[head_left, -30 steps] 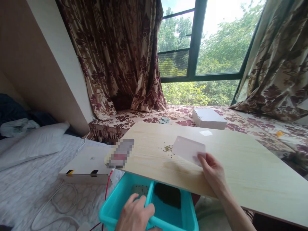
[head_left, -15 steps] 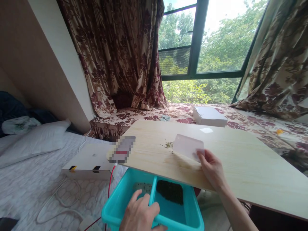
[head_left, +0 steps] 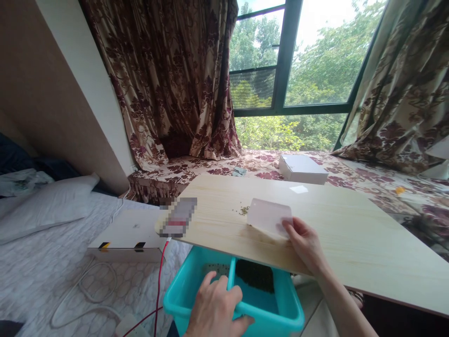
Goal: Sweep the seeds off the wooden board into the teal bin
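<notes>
My right hand (head_left: 304,243) pinches the right edge of a thin, translucent plastic sheet (head_left: 264,216) with rounded corners. The sheet is tilted over the light wooden tabletop (head_left: 351,220), its left edge beside a small scatter of brownish grains (head_left: 242,209). Below the table's front edge, my left hand (head_left: 217,304) grips a turquoise bin (head_left: 296,311) at its rim and central divider. Some small specks lie in the bin's left compartment. A dark granular heap (head_left: 254,275) sits in the right one, partly under the tabletop.
A blurred-out phone-like device (head_left: 178,217) with a red cable (head_left: 160,276) lies at the table's left end. A white box (head_left: 126,234) rests on the bed at left. Another white box (head_left: 303,168) stands on the window ledge behind the table.
My left hand and the turquoise bin have shifted right together along the table's front edge. The right hand and plastic sheet have barely moved, apart from a slight shift of the view.
</notes>
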### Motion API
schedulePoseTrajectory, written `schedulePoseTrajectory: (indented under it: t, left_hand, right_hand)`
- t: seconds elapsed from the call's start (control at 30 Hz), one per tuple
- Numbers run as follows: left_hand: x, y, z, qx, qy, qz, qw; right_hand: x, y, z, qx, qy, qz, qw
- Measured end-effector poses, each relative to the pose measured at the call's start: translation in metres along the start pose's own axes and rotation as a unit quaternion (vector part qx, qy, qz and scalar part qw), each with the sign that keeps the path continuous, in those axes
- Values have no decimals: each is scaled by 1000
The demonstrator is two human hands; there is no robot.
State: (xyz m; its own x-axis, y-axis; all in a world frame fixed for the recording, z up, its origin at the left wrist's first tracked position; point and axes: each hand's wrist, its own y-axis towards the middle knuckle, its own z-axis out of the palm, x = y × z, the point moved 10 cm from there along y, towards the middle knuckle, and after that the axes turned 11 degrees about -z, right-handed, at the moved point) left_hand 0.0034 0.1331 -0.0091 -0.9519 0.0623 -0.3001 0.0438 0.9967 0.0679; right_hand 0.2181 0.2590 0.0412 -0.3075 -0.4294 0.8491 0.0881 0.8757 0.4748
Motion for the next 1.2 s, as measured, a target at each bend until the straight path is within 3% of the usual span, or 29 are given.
schedulePoseTrajectory:
  t: [0.2,0.33,0.63,0.97,1.2]
  left_hand:
    - [-10,-4,8,-7,-32,3,999]
    - [-12,-9,12,-10,-17,30,999]
    - [-22,-10,-2,32,-14,53,998]
    - [5,-12,-27,46,3,-35,998]
    - [16,-14,-36,49,-4,-33,998]
  right_hand:
    - [-3,1,-5,-29,24,10,999]
    - [-4,2,0,-7,33,1,999]
    - [-11,2,8,26,47,-1,999]
    - [-11,7,20,44,53,-2,998]
    - [-3,1,24,96,59,7,994]
